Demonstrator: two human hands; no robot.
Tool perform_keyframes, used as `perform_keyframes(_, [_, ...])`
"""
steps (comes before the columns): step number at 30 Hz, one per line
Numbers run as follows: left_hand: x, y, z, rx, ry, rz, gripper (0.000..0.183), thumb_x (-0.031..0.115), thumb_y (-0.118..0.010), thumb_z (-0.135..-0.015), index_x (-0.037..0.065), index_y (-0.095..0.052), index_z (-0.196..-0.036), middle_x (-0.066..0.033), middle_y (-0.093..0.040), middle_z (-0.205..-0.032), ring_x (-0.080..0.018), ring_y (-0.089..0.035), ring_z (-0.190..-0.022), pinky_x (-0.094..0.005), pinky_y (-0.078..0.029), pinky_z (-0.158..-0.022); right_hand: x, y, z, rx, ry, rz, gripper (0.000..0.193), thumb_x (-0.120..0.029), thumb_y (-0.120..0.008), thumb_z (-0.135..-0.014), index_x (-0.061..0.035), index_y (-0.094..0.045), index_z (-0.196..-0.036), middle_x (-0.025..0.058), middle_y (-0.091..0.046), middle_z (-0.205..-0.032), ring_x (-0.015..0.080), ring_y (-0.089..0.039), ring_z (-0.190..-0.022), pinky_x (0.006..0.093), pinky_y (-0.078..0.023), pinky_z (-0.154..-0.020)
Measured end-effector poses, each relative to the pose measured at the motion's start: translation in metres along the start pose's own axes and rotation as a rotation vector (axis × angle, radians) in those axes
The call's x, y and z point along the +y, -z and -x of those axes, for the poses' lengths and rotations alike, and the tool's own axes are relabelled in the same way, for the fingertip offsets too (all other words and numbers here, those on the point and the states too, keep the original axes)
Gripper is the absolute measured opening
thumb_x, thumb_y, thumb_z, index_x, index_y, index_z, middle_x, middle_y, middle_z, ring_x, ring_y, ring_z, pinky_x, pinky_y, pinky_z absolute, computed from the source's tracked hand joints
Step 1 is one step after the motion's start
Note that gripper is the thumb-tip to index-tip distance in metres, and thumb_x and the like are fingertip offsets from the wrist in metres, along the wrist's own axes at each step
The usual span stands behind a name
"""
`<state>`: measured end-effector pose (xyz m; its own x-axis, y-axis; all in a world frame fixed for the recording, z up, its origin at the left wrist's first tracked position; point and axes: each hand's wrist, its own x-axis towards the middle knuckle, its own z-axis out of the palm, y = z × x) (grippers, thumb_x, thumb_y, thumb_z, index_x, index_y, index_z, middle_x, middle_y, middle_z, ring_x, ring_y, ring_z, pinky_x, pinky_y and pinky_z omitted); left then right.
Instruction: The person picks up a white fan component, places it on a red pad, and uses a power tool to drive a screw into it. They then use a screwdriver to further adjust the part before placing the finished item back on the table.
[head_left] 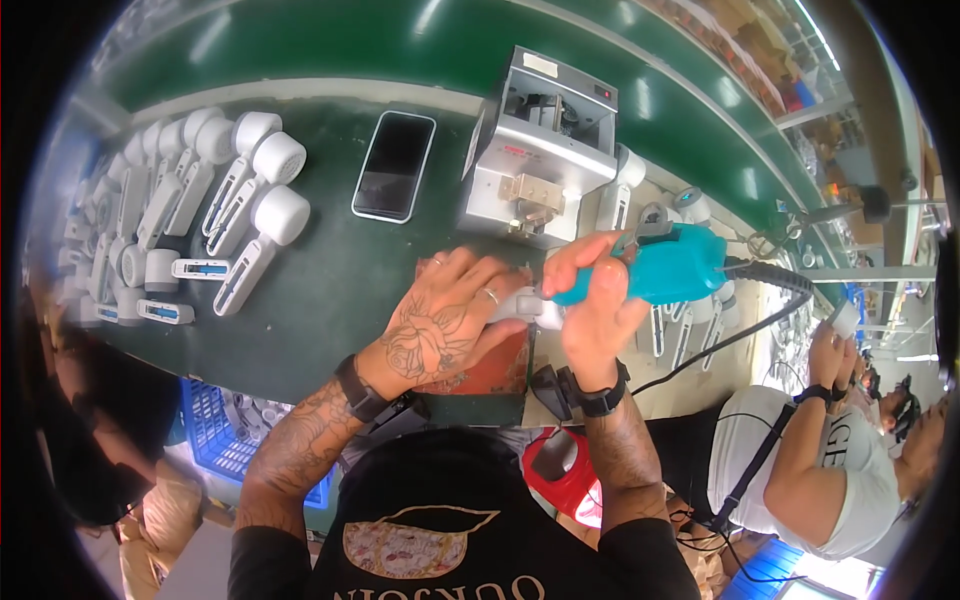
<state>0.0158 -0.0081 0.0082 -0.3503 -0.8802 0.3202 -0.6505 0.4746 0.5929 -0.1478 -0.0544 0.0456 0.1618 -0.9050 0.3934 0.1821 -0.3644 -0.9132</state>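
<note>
My right hand [598, 318] is wrapped round a teal corded power tool [675, 265], probably an electric screwdriver, held almost level with its front end pointing left. My left hand [440, 318] grips a small white plastic part [522, 304] right at the front of the tool. Fingers of both hands hide most of this part and the tool's tip. Under the left hand lies a reddish-brown mat [480, 378] at the near edge of the bench.
Many white-and-grey round-headed handheld devices [280, 215] crowd the bench's left; more lie at right. A phone [397, 165] and a metal bench machine [540, 150] stand beyond my hands. A black cord [740, 345] trails rightward. Below sits a blue crate [215, 430]; a co-worker [800, 460] is at right.
</note>
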Motion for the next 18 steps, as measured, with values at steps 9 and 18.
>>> perform_keyframes(9, [-0.005, 0.001, 0.004, 0.066, -0.033, -0.009, 0.044, 0.033, -0.074, -0.084, 0.01, -0.064, -0.12, -0.0059, -0.058, -0.113, -0.0278, -0.053, -0.099, -0.0439, -0.045, -0.087, -0.006, -0.002, -0.015, 0.003, -0.059, 0.059, 0.043, -0.04, -0.054, -0.102, 0.0023, -0.052, -0.109, 0.0075, -0.056, -0.073, 0.0191, -0.057, -0.066, 0.0324, -0.047, -0.06])
perform_keyframes(18, [-0.001, 0.003, 0.008, 0.107, -0.031, 0.034, 0.043, 0.03, -0.07, -0.084, 0.012, -0.064, -0.123, -0.0062, -0.058, -0.108, -0.0271, -0.054, -0.097, -0.0426, -0.045, -0.086, 0.012, -0.029, -0.057, 0.111, 0.147, 0.127, 0.03, -0.031, -0.054, -0.103, -0.0009, -0.054, -0.099, 0.0058, -0.057, -0.07, 0.0157, -0.056, -0.061, 0.029, -0.046, -0.056])
